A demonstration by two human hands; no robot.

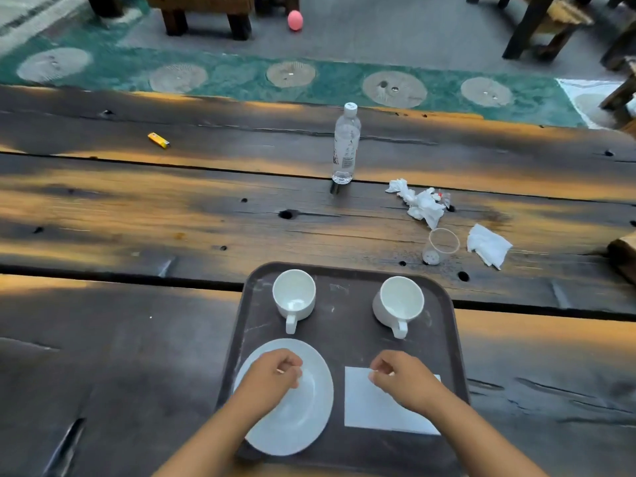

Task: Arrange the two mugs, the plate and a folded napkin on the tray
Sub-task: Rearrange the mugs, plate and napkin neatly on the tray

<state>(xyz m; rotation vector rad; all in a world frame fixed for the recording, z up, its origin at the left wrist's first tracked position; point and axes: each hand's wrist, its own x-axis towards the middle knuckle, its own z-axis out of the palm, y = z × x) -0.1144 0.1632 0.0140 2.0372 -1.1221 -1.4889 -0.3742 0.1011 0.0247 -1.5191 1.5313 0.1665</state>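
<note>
Two white mugs stand upright at the far end of a dark brown tray on the weathered plank tabletop — the left mug and the right mug, well apart, each with its handle turned toward the person. Nearer, a white plate fills the tray's left front corner and a folded white napkin lies flat just beside it at the right front.

Beyond the tray, a clear water bottle with a white cap stands upright mid-table. To the right of it lie a crumpled tissue, a clear plastic cup tipped on its side and another loose tissue. A yellow lighter rests far off to the left. On the floor past the tabletop sits a pink ball. None of these stands between the hands and the tray's contents.

The left hand is over the plate's near-left part, fingers curled in loosely, grasping nothing visible. The right hand is over the napkin's far edge, fingers likewise curled — whether the fingertips pinch the napkin cannot be told.
</note>
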